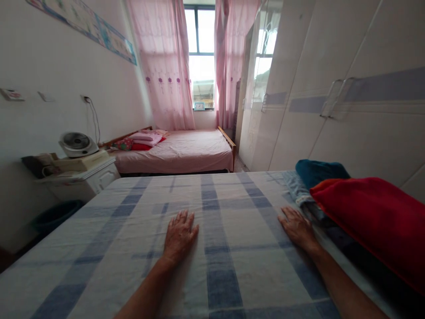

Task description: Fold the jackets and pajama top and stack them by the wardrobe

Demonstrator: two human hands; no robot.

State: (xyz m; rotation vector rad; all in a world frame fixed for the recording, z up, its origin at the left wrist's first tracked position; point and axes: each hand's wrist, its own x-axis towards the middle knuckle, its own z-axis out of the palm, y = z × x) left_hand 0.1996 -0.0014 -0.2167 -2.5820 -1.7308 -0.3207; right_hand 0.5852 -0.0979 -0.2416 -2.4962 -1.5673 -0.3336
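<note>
A white bed sheet with blue stripes (184, 277) covers the bed in front of me, with light creases across it. My left hand (181, 232) lies flat on the sheet left of the middle, its fingers stretched forward. Farther right, my right hand (296, 226) rests palm down on the same sheet, fingers spread, holding nothing. Close to the right hand are folded jeans (295, 188), a dark teal folded cloth (320, 172) and a red pillow or cushion (375, 212) piled along the bed's right side.
Beyond stands a second bed with a pink sheet (195, 148) and folded bedding (144, 139). A white bedside cabinet (102, 175) holds a fan (79, 144); a dark bin (56, 215) is below. White wardrobes (299, 128) line the right wall. Pink curtains (162, 66) frame the window.
</note>
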